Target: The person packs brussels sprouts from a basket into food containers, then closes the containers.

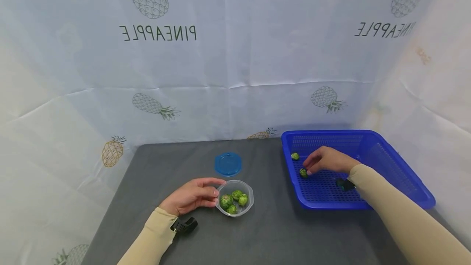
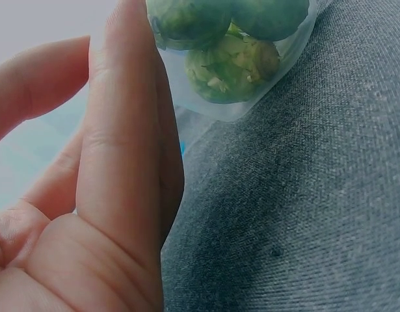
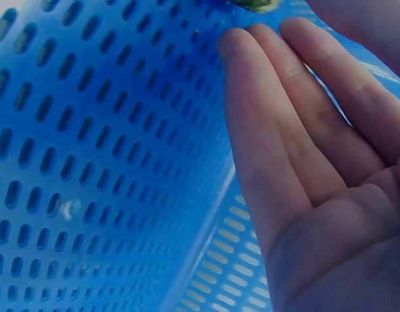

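A clear plastic bowl (image 1: 248,207) holds several green Brussels sprouts (image 1: 226,200). My left hand (image 1: 195,196) lies at the bowl's left side, its extended fingertips right at the rim. In the left wrist view, the fingers (image 2: 121,130) look fairly straight beside the bowl with its sprouts (image 2: 232,68). My right hand (image 1: 329,160) reaches into a blue perforated basket (image 1: 395,179). Its thumb and fingertips are close over one sprout (image 1: 303,173), only partly visible at the top of the right wrist view. Another sprout (image 1: 295,156) lies farther back, by the basket's left wall.
A round blue lid (image 1: 228,164) lies behind the bowl on the dark grey table (image 1: 265,236). White cloth (image 1: 235,60) printed with pineapples hangs behind the table and along both sides. The basket's raised walls surround my right hand.
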`<state>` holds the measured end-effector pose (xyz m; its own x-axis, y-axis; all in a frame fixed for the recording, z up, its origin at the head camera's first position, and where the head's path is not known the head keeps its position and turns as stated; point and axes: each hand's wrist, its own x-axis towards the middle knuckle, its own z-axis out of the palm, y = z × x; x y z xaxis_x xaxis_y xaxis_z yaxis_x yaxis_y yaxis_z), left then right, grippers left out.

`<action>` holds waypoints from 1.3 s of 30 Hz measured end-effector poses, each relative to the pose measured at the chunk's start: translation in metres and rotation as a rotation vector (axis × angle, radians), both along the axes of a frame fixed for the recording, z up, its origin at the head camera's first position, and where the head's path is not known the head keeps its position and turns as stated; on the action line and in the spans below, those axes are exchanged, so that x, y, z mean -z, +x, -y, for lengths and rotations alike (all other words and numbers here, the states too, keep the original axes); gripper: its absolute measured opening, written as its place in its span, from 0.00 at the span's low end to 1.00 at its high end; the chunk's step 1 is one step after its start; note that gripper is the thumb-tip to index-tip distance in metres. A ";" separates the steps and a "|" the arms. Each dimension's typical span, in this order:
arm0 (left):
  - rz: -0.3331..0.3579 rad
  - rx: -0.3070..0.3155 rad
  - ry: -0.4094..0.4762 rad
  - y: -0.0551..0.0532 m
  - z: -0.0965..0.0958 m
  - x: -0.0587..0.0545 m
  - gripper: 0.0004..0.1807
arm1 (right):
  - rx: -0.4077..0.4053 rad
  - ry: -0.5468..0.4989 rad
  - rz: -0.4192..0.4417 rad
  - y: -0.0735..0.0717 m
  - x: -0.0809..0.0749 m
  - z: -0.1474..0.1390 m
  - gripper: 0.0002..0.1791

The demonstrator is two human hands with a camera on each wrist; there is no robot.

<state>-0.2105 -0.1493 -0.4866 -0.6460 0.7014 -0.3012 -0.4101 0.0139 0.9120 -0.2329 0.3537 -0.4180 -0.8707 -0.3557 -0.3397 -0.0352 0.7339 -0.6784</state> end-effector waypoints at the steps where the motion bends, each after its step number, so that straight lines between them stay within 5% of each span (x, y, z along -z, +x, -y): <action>1: 0.001 0.000 -0.001 0.000 0.000 0.000 0.33 | 0.000 0.007 -0.002 0.000 0.001 0.001 0.19; 28: 0.019 -0.008 0.000 0.001 0.000 0.001 0.32 | -0.027 0.038 -0.030 -0.001 0.004 0.014 0.14; 39: 0.034 -0.008 0.007 0.000 0.000 -0.001 0.32 | 0.015 0.007 -0.084 0.015 -0.031 0.016 0.16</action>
<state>-0.2110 -0.1498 -0.4855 -0.6413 0.6982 -0.3181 -0.4412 0.0036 0.8974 -0.2174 0.3382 -0.3868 -0.9015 -0.3403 -0.2674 -0.0811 0.7397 -0.6681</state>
